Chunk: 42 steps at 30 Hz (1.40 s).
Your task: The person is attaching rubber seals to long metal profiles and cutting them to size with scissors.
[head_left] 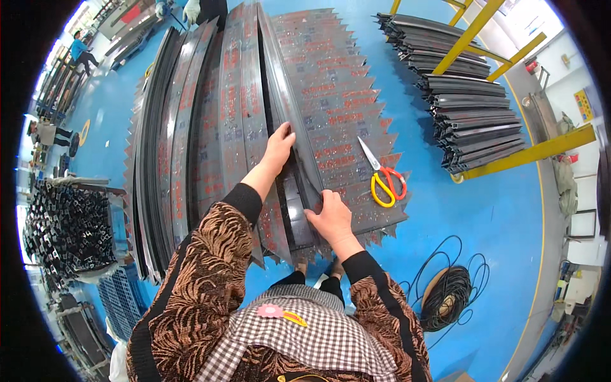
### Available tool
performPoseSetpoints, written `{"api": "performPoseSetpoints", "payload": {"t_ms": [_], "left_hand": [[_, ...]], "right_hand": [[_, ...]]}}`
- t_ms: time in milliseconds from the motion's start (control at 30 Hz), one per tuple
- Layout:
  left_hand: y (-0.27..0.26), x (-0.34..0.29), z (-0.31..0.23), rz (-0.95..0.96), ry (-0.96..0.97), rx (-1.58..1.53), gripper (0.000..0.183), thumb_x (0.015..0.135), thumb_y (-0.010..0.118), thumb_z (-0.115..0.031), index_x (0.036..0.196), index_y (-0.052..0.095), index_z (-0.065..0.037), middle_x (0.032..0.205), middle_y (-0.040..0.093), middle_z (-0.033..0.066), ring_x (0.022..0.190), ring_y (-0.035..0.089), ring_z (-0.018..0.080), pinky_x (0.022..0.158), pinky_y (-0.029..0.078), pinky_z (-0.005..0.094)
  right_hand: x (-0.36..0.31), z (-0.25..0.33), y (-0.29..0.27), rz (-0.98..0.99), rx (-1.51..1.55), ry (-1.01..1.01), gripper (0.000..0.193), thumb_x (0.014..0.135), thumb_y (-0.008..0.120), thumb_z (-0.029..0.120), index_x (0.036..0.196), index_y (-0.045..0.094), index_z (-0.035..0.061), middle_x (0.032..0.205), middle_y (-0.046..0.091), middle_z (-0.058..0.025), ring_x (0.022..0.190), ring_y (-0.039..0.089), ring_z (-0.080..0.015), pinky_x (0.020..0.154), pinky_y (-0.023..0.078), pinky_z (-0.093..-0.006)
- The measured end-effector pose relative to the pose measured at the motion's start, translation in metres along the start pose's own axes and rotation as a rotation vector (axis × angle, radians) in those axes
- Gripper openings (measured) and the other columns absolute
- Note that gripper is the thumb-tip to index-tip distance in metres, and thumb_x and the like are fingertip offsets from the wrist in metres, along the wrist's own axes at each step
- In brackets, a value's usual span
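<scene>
Long, shiny dark-grey strip (290, 89)

- Bare left hand (279, 151) touches the left edge of a long, glossy dark-grey strip (296, 121); whether it grips is unclear.
- Bare right hand (332, 219) pinches that strip nearer the body.
- Under and beside it lie flat dark-grey panels with red print and jagged ends (344, 83).
- Steel-bladed scissors with one red and one yellow handle (377, 169) lie on the panels, right of the strip.
- A loose coil of thin black cord (439, 309) lies on the glossy blue floor (490, 223).
- Stacked black profiles (477, 111) rest by a yellow metal frame (528, 154) farther right.
</scene>
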<state>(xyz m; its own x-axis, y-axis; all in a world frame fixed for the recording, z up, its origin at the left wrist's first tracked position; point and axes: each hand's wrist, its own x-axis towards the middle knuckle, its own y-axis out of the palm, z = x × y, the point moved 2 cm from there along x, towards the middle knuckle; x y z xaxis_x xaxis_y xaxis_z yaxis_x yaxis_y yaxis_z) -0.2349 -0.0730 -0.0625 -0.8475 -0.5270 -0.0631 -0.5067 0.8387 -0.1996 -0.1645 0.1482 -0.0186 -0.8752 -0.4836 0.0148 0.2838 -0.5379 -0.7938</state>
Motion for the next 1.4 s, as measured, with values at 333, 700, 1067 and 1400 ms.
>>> {"api": "performPoseSetpoints", "payload": {"t_ms": [333,700,1067,1400], "left_hand": [[-0.011,-0.031,-0.013,0.339,0.297,0.139,0.045,0.082,0.055,-0.003,0.126,0.046,-0.001,0.113,0.061,0.0101,0.1,0.057,0.0229,0.086,0.042,0.0285],[0.026,-0.066,-0.029,0.327,-0.082,0.301,0.049,0.082,0.061,-0.019,0.125,0.046,0.001,0.099,0.062,0.0118,0.091,0.058,0.0234,0.079,0.046,0.0317],[0.06,-0.095,-0.037,0.238,-0.054,0.043,0.046,0.081,0.062,-0.011,0.123,0.05,0.004,0.117,0.057,0.0162,0.104,0.056,0.0224,0.089,0.044,0.0293],[0.076,-0.255,-0.137,0.61,-0.387,-0.583,0.019,0.082,0.06,-0.002,0.1,0.063,-0.002,0.095,0.062,0.0063,0.078,0.055,0.0108,0.072,0.046,0.023]], "right_hand": [[-0.009,-0.027,-0.013,-0.047,-0.12,0.022,0.032,0.066,0.066,0.026,0.082,0.047,0.0057,0.072,0.053,-0.0126,0.059,0.056,-0.0353,0.054,0.046,-0.0432],[-0.063,-0.039,-0.013,-0.086,-0.143,-0.01,0.033,0.064,0.069,0.024,0.079,0.045,0.0078,0.065,0.049,-0.0067,0.054,0.05,-0.0287,0.05,0.042,-0.0373],[-0.104,-0.055,-0.083,-0.13,0.091,0.206,0.021,0.082,0.056,0.021,0.093,0.051,0.0038,0.08,0.06,-0.0123,0.065,0.056,-0.0328,0.057,0.044,-0.0398],[-0.167,-0.026,-0.105,-0.07,0.466,0.17,0.017,0.088,0.051,0.016,0.098,0.052,0.0023,0.085,0.059,-0.0121,0.065,0.055,-0.0291,0.059,0.042,-0.0361]]}}
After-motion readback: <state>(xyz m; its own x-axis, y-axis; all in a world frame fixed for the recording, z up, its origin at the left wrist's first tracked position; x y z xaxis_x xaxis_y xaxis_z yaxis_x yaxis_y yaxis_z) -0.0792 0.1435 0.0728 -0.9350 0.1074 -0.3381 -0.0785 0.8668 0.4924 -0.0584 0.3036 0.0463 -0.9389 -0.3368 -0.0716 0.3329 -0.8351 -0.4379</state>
